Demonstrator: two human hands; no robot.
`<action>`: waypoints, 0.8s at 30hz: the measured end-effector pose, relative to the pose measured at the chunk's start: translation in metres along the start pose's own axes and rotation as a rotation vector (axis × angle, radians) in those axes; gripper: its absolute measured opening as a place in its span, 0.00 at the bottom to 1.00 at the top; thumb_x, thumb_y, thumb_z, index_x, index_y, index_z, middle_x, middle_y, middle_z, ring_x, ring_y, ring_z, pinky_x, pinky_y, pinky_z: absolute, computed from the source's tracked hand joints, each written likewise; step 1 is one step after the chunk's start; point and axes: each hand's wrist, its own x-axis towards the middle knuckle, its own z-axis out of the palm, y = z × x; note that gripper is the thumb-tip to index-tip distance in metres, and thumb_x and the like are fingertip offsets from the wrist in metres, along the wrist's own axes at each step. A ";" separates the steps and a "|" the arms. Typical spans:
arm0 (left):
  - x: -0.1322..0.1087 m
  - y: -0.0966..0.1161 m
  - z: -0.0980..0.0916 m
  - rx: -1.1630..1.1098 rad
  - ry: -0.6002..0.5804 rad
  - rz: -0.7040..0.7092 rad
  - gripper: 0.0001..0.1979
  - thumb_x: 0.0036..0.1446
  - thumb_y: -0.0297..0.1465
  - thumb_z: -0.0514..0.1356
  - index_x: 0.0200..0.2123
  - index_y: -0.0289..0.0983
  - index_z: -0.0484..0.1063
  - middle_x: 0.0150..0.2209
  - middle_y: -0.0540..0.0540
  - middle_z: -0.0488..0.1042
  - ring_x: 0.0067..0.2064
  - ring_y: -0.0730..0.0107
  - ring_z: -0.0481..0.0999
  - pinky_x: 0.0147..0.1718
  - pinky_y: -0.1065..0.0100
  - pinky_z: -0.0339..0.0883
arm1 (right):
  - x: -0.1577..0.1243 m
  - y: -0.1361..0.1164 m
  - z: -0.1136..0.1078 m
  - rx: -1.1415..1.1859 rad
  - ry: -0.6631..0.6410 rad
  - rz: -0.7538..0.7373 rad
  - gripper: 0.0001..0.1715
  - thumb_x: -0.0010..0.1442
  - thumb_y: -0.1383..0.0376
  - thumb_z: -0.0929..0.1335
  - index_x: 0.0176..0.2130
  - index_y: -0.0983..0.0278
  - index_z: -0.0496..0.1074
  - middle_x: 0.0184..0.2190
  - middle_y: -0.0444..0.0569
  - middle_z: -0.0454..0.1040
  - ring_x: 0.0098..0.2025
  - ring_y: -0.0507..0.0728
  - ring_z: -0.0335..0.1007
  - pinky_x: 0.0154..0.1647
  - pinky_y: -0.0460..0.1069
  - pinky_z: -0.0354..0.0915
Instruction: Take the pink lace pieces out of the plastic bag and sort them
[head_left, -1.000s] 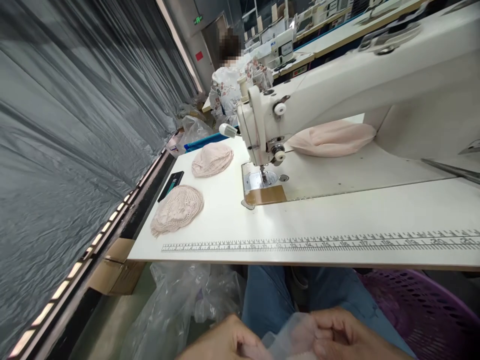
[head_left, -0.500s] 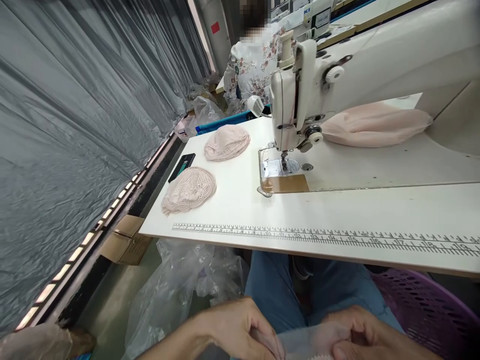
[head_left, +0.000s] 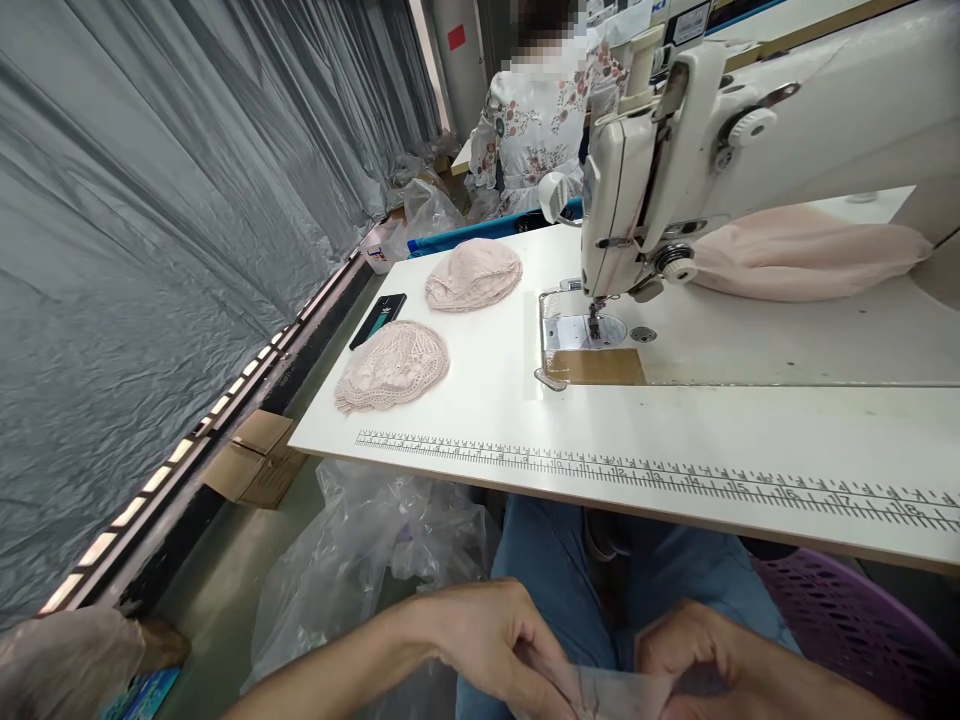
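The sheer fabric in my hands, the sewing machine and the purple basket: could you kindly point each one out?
Sheer fabric [head_left: 624, 690]: head view, on its stretched middle part.
Sewing machine [head_left: 847, 110]: head view, on its long upper body.
Purple basket [head_left: 844, 607]: head view, on its perforated wall.

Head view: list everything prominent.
table: 1, white, centre
nearest sewing machine: 1, white, right
ruler: 1, black, table front
lace pieces: 2, pink, table left
flat object: 1, black and green, beside lace
cloth: 1, pink, near machine
curtain: 1, grey, left
box: 1, brown, left floor
plastic: count unclear, transparent, floor
basket: 1, purple, lower right
co-worker: 1, white top, back
sheer fabric: 1, whitish, between hands
trouser legs: 2, blue, under table
left hand: 1, bare, bottom
right hand: 1, bare, bottom
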 end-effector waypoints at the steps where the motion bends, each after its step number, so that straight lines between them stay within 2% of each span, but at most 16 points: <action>1: 0.001 -0.001 0.000 0.002 0.004 -0.002 0.37 0.39 0.59 0.66 0.43 0.36 0.81 0.39 0.46 0.81 0.38 0.69 0.80 0.38 0.80 0.68 | -0.001 0.002 -0.001 0.004 -0.002 0.004 0.27 0.50 0.44 0.73 0.28 0.66 0.81 0.24 0.45 0.70 0.27 0.52 0.63 0.27 0.45 0.54; 6: 0.002 0.001 -0.001 0.033 0.058 -0.012 0.36 0.40 0.58 0.67 0.43 0.34 0.81 0.37 0.45 0.82 0.38 0.68 0.80 0.35 0.80 0.67 | -0.005 0.002 -0.004 -0.097 0.024 0.015 0.22 0.55 0.48 0.71 0.28 0.65 0.77 0.29 0.46 0.71 0.32 0.54 0.66 0.33 0.47 0.58; 9: 0.002 0.004 -0.001 0.033 0.064 -0.033 0.37 0.39 0.58 0.67 0.43 0.33 0.81 0.36 0.44 0.82 0.37 0.68 0.80 0.33 0.81 0.66 | 0.001 -0.006 0.001 -0.163 0.022 -0.034 0.21 0.54 0.48 0.72 0.31 0.64 0.76 0.30 0.45 0.70 0.31 0.53 0.65 0.30 0.46 0.58; 11: 0.002 0.005 -0.002 0.040 0.068 -0.046 0.37 0.39 0.59 0.66 0.43 0.34 0.81 0.36 0.45 0.82 0.37 0.69 0.79 0.33 0.81 0.66 | 0.007 -0.010 0.005 -0.175 0.010 -0.071 0.19 0.53 0.50 0.74 0.29 0.64 0.76 0.28 0.43 0.69 0.30 0.52 0.64 0.28 0.45 0.57; 15: 0.002 -0.001 -0.003 0.028 0.079 -0.071 0.36 0.38 0.57 0.69 0.42 0.36 0.81 0.35 0.46 0.81 0.35 0.70 0.78 0.31 0.80 0.66 | 0.014 -0.006 0.006 -0.190 0.020 -0.130 0.19 0.58 0.50 0.72 0.28 0.63 0.79 0.29 0.45 0.71 0.33 0.53 0.68 0.34 0.46 0.60; 20: 0.002 -0.003 -0.004 0.021 0.094 -0.018 0.28 0.42 0.51 0.69 0.42 0.39 0.82 0.32 0.49 0.81 0.32 0.73 0.77 0.30 0.80 0.65 | 0.009 0.006 -0.002 -0.121 0.020 -0.056 0.20 0.54 0.49 0.74 0.27 0.64 0.79 0.29 0.44 0.70 0.30 0.51 0.65 0.26 0.44 0.56; 24: 0.006 0.005 -0.003 0.062 0.078 -0.017 0.20 0.47 0.44 0.69 0.42 0.41 0.81 0.31 0.52 0.81 0.32 0.74 0.76 0.31 0.81 0.64 | 0.010 -0.001 0.000 -0.207 0.024 -0.028 0.22 0.52 0.47 0.74 0.27 0.64 0.77 0.30 0.45 0.71 0.32 0.53 0.67 0.27 0.45 0.58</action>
